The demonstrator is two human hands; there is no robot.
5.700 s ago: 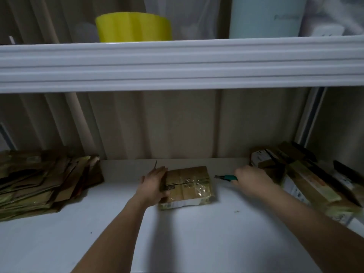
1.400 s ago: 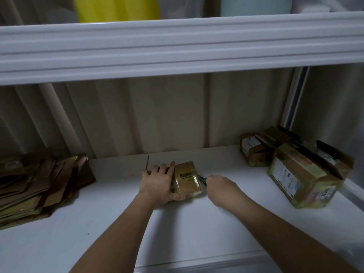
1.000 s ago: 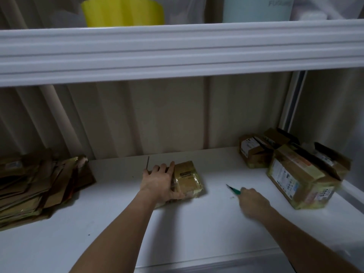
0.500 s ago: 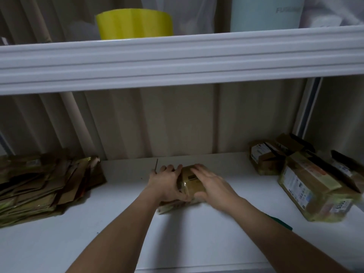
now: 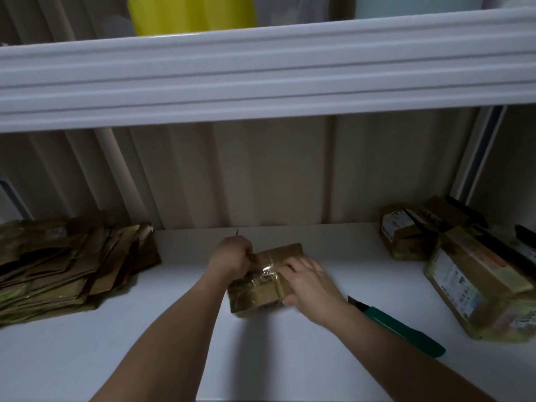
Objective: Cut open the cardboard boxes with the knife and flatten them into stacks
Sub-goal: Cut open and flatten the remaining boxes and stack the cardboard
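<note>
Gripping: the person's left hand [image 5: 232, 258] is curling its fingers round the far left edge of the small taped box [image 5: 262, 281], pinching it there.
Right hand: the right hand [image 5: 309, 281] is lying over the box's right side, fingers bent across the top and thumb hooking under the near right corner, so it is holding the box too.
Box: it is sitting between the two hands, in the middle of the white shelf [image 5: 290, 358], tilting a little with shiny clear tape running across its top.
Knife: the green-handled knife [image 5: 403, 327] is lying loose on the shelf just right of the right wrist, blade end pointing to the far left; neither hand is touching it.
Flattened stack: a pile of flattened cardboard [image 5: 66, 265] is resting at the left end of the shelf, well apart from the hands.
Uncut boxes: two labelled boxes [image 5: 475, 282] are waiting at the right end, one far and one nearer.
Upper shelf: a yellow tub [image 5: 191, 13] is standing on the white upper shelf [image 5: 261, 74].
</note>
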